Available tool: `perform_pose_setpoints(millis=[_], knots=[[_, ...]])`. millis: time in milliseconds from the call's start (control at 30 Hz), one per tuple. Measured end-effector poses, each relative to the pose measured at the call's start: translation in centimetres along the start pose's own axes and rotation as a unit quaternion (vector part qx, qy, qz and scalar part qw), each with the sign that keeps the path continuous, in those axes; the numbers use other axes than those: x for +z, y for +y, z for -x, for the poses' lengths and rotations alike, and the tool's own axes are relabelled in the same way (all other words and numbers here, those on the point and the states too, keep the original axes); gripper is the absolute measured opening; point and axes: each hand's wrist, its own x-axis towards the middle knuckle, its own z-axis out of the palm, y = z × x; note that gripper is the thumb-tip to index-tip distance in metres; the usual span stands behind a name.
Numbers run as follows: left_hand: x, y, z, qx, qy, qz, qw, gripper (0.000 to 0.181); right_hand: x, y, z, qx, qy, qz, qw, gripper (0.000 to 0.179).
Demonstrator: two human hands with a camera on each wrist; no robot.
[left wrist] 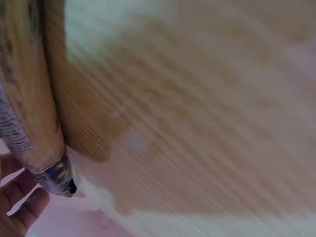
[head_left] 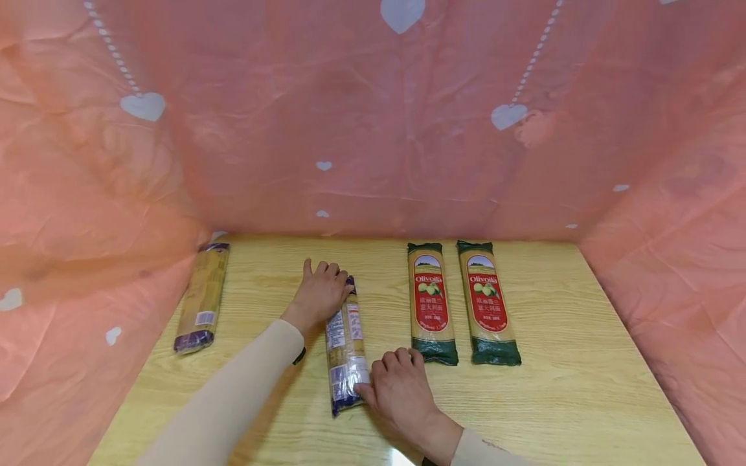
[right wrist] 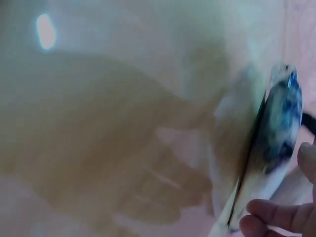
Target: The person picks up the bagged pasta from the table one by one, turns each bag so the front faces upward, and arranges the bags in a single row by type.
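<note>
A clear pack of spaghetti (head_left: 345,349) with purple ends and white printed labels lies lengthwise on the wooden table in the head view. My left hand (head_left: 320,291) grips its far end, thumb over the purple edge. In the left wrist view, fingers (left wrist: 30,205) of that hand curl beside the dark end. My right hand (head_left: 402,391) is at the pack's near right side, its thumb touching the edge. Fingertips of my right hand (right wrist: 276,215) meet the pack's side in the right wrist view, which is blurred. The pack's underside is hidden.
Two green-ended spaghetti packs with red labels lie side by side to the right, a nearer one (head_left: 432,304) and an outer one (head_left: 488,304). Another purple-ended pack (head_left: 203,298) lies at the table's left edge. Pink cloth (head_left: 361,129) with hearts encloses the table (head_left: 571,388).
</note>
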Motion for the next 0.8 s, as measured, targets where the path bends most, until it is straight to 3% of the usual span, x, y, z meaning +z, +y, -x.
perform_pose_setpoints(millis=[233, 500, 633, 800], knots=[[0.4, 0.2, -1.7, -0.023, -0.049, -0.001, 0.9985, 0.058, 0.3, -1.5, -0.4, 0.022, -0.041, 0.003, 0.9989, 0.059], [0.6, 0.4, -2.2, -0.052, -0.078, 0.039, 0.9948, 0.062, 0.5, -1.4, -0.6, 0.019, -0.059, 0.006, 0.9981, 0.06], [0.0, 0.5, -2.2, -0.056, -0.067, 0.058, 0.9945, 0.059, 0.5, -1.4, -0.5, 0.015, -0.057, 0.008, 0.9982, 0.06], [-1.9, 0.7, -2.4, -0.03, -0.026, 0.068, 0.9969, 0.059, 0.7, -1.0, -0.5, 0.024, -0.06, 0.008, 0.9979, 0.062]])
